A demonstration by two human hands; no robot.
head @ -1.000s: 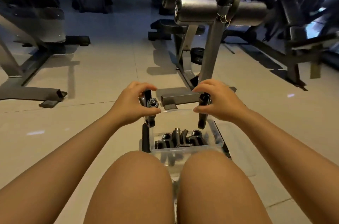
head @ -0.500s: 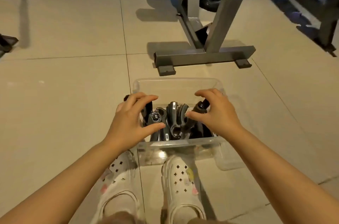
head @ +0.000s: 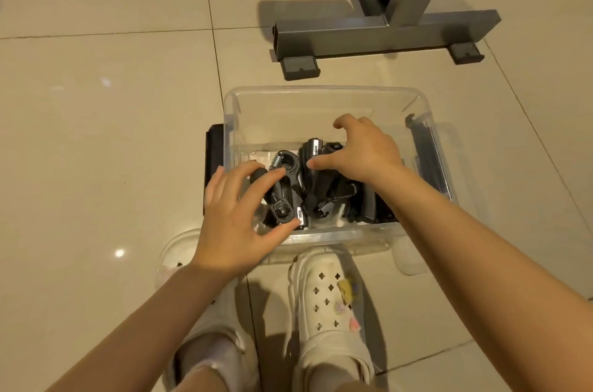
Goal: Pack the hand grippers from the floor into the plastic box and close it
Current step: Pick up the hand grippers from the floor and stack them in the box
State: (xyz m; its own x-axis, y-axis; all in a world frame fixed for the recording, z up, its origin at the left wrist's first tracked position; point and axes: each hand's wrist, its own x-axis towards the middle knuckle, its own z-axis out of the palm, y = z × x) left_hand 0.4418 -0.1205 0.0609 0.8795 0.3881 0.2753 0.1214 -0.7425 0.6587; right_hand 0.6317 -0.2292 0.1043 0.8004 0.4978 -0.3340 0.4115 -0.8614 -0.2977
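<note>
Tiled floor, grey machine base at far edge. Clear plastic box sits just ahead of the white clogs, lid off; the dark slab against its left wall may be the lid, can't confirm. Hand grippers are piled at the box's near end. Left hand loosely cups one gripper, fingers spread. Right hand has fingers curled over another. Likely rigid, sprung, moderately heavy, so take them by the handles.
</note>
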